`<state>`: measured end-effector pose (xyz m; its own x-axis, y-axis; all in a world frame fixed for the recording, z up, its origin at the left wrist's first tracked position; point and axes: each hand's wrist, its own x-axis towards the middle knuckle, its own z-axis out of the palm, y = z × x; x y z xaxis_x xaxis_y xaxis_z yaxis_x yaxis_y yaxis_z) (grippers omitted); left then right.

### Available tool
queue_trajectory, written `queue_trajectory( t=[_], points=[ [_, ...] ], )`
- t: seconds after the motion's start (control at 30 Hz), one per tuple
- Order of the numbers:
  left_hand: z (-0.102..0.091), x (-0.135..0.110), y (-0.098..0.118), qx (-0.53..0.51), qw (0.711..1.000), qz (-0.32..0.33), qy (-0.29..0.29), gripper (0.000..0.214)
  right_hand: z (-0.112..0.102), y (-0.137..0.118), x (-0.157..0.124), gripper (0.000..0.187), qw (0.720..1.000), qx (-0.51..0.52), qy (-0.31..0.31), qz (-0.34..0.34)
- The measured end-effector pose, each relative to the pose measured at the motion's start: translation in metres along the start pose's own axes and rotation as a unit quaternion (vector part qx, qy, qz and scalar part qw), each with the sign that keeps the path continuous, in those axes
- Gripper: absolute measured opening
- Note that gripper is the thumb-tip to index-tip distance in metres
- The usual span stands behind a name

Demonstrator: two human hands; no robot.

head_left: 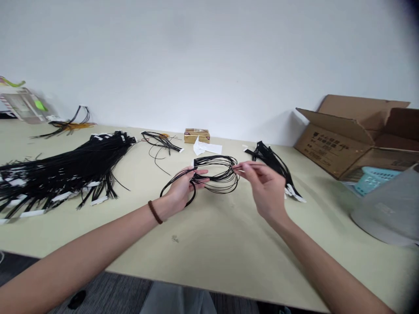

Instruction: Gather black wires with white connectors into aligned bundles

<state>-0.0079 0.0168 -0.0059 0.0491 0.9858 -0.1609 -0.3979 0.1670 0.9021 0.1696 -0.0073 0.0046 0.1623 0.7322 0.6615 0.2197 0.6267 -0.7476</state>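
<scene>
A loose coil of thin black wires (pixel 225 188) hangs above the table between my two hands. My left hand (pixel 183 185) is closed around the left part of the bundle, where a white connector shows near the fingers. A thicker black end of the cable loops back over that hand's palm and wrist side. At the coil's right edge, my right hand (pixel 266 185) is closed in a pinch on a slim reddish-brown tool (pixel 239 168) that looks like tweezers. Its tips touch or nearly touch the wires; which one I cannot tell.
A big pile of black cables (pixel 81 161) with white connectors lies left. Smaller wire bundles (pixel 160 141) and a gold tissue box (pixel 196 135) are behind the coil. To the right are another cable bundle (pixel 275 163), an open cardboard box (pixel 334 144) and a grey bin (pixel 389 209).
</scene>
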Motion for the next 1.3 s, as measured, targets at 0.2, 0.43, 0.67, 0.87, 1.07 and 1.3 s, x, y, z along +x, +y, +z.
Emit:
queue_trajectory(
  t=[0.2, 0.43, 0.67, 0.87, 1.07, 1.3],
  points=[
    [0.002, -0.005, 0.002, 0.039, 0.999, 0.026, -0.009, 0.005, -0.02, 0.003, 0.022, 0.025, 0.945, 0.196, 0.217, 0.146],
    [0.003, -0.011, -0.002, 0.074, 0.994, 0.069, -0.051, 0.019, -0.026, 0.002, 0.025, 0.028, 0.954, 0.125, 0.256, 0.093],
    [0.004, -0.012, -0.008, 0.139, 0.979, 0.116, -0.095, 0.028, -0.003, -0.009, -0.004, 0.019, 0.94, -0.251, -0.062, -0.223],
    [0.003, -0.011, -0.013, 0.174, 0.963, 0.156, -0.133, 0.032, 0.009, 0.0, -0.017, 0.019, 0.889, -0.334, -0.102, -0.298],
    [0.001, -0.011, -0.014, 0.192, 0.958, 0.176, -0.122, 0.036, 0.008, -0.001, -0.015, 0.019, 0.881, -0.345, -0.099, -0.309],
    [0.003, -0.012, -0.012, 0.195, 0.955, 0.182, -0.134, 0.036, 0.008, -0.002, -0.016, 0.024, 0.862, -0.376, -0.107, -0.322]
  ],
)
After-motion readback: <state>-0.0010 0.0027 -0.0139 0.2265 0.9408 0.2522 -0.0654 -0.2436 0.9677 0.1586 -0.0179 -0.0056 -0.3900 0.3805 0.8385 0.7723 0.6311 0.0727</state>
